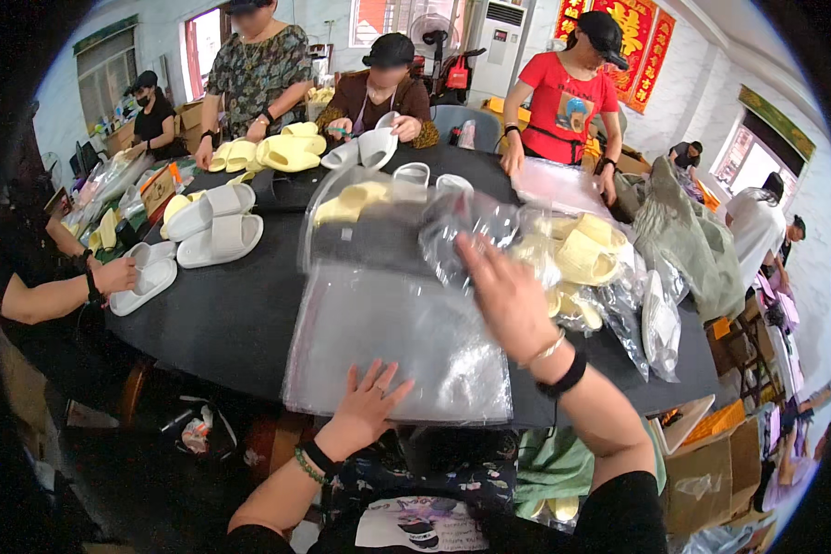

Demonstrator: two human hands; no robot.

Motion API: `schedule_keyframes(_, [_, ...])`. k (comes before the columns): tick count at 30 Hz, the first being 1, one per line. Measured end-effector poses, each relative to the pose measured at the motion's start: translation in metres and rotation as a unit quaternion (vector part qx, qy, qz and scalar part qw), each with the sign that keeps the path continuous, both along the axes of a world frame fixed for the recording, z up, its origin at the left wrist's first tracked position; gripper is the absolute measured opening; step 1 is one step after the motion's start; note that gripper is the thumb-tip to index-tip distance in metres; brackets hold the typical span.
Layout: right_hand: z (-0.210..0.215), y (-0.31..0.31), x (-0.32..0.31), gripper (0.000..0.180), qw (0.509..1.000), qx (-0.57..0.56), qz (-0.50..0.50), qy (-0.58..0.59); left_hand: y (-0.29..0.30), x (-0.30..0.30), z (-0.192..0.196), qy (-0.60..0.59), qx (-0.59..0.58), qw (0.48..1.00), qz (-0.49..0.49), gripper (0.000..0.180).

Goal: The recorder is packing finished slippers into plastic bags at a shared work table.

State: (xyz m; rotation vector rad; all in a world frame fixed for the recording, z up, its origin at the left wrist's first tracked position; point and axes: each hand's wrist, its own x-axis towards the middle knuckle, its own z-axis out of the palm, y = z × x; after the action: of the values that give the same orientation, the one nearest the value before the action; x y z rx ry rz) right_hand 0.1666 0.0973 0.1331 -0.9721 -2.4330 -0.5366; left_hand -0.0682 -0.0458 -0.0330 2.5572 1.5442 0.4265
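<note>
Left hand (pixel 369 406): palm down on the near part of the clear bag stack (pixel 388 323), fingers spread, nothing gripped. Forearm comes in from lower left, angled up and right. Stack lies flat at the near edge of the black table (pixel 240 323). Right hand (pixel 503 295): above the table past the stack's right side, forearm angled up-left, fingers extended and blurred at crumpled clear plastic (pixel 443 254); can't tell if it grips it. Bagged yellow slippers (pixel 589 254) just right of it.
</note>
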Motion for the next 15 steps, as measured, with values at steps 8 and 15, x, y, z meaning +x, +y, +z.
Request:
schedule_keyframes(8, [-0.076, -0.075, 0.015, 0.084, 0.967, -0.229, -0.002, -0.115, 0.000, 0.003, 0.001, 0.038, -0.046, 0.998, 0.028, 0.067])
schedule_keyframes(15, [-0.096, -0.063, 0.044, 0.050, 0.972, -0.194, -0.048, -0.124, 0.000, 0.006, 0.020, -0.007, -0.056, 0.998, 0.023, 0.068])
